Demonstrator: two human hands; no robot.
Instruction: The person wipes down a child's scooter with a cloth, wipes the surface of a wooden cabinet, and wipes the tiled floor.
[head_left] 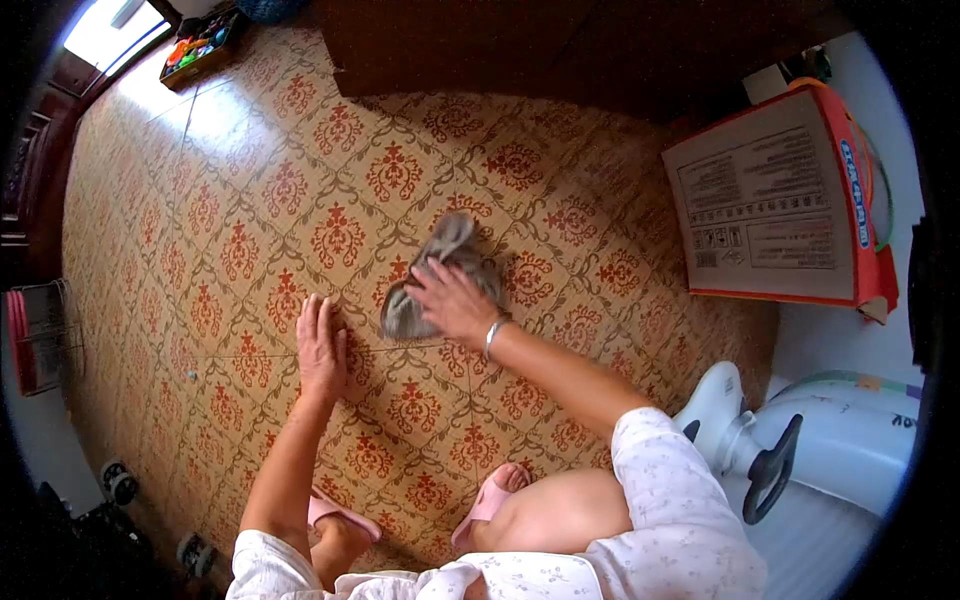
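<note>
A crumpled grey cloth lies on the patterned tile floor near the middle of the view. My right hand, with a silver bracelet at the wrist, rests on top of the cloth, its fingers spread and pressing down; parts of the cloth stick out above and to the left of it. Left of the cloth, my left hand is held low over or on the bare tiles, fingers stretched out, holding nothing. Whether its palm touches the floor is hard to tell.
A cardboard box stands at the right. Below it are a white appliance and a black-rimmed wheel. Dark furniture spans the top. A tray of colourful items sits at the upper left. My pink slippers are near the bottom.
</note>
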